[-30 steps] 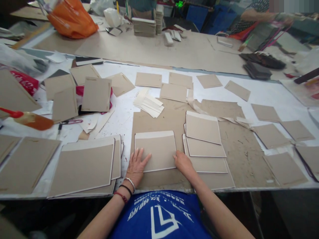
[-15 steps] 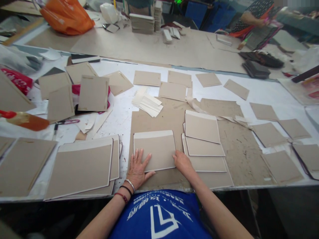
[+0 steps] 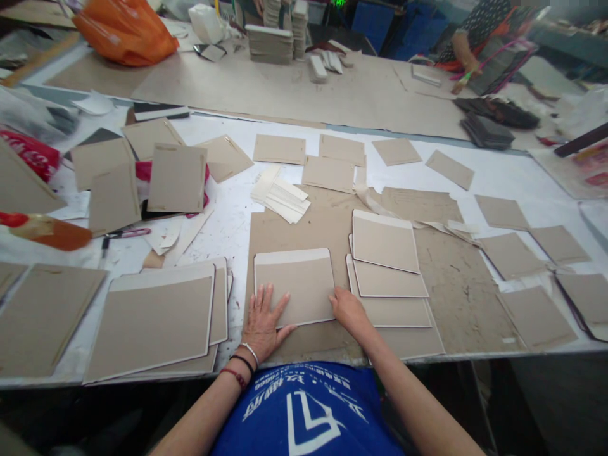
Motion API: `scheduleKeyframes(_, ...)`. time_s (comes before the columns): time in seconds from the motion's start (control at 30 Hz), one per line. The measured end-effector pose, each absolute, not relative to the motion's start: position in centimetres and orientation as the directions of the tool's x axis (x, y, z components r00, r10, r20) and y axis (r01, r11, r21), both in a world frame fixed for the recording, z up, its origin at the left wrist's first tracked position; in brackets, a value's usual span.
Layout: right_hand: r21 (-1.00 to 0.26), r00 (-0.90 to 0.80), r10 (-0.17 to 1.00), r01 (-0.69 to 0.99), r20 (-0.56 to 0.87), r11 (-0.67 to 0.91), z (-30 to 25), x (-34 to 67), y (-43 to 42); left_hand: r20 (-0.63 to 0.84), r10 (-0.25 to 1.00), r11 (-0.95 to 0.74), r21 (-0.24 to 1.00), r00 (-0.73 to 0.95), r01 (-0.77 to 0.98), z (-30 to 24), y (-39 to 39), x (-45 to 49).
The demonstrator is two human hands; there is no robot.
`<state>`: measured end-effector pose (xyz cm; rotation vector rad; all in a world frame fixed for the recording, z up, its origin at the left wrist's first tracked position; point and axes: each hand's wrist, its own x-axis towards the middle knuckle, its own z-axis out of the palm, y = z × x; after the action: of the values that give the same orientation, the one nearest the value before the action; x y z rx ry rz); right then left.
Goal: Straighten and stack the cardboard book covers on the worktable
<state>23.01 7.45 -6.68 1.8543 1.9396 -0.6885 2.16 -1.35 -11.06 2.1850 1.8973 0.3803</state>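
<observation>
A grey cardboard panel with a white paper border [image 3: 297, 282] lies flat on a larger brown sheet [image 3: 304, 225] right in front of me. My left hand [image 3: 263, 323] rests palm down, fingers spread, on the panel's lower left corner. My right hand [image 3: 348, 310] presses with curled fingers on the panel's lower right edge. Neither hand lifts the panel. A fanned pile of similar bordered panels [image 3: 387, 266] lies just to the right of my right hand.
More bordered panels [image 3: 156, 320] are stacked at the left. Loose grey boards [image 3: 175, 177] and white paper strips [image 3: 281, 195] are scattered across the white table. An orange bag [image 3: 126, 28] and board stacks [image 3: 270, 43] sit at the back. Another person [image 3: 468, 38] works at the far right.
The view has shifted slightly. My left thumb has spread outwards on the brown sheet. The person at the far right has moved their arm. The panel has stayed in place.
</observation>
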Motion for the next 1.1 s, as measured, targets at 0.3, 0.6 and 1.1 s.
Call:
scheduleKeyframes(0.3, -0.076, -0.052, 0.815, 0.997, -0.576, 0.010, -6.9, 22.9, 7.4, 0.057, 0.991, -0.136, 0.360, 0.124, 0.923, -11.0, -1.4, 2.2)
scheduleKeyframes(0.6, -0.065, -0.066, 0.805, 0.997, -0.590, 0.034, -6.9, 22.8, 7.6, -0.063, 0.969, -0.181, 0.477, 0.240, 0.860, -10.5, -0.9, -0.1)
scheduleKeyframes(1.1, -0.085, -0.072, 0.806, 0.996, -0.588, 0.027, -6.8, 22.9, 7.7, 0.046, 0.983, -0.175, 0.510, 0.177, 0.842, -11.6, 0.4, -1.5)
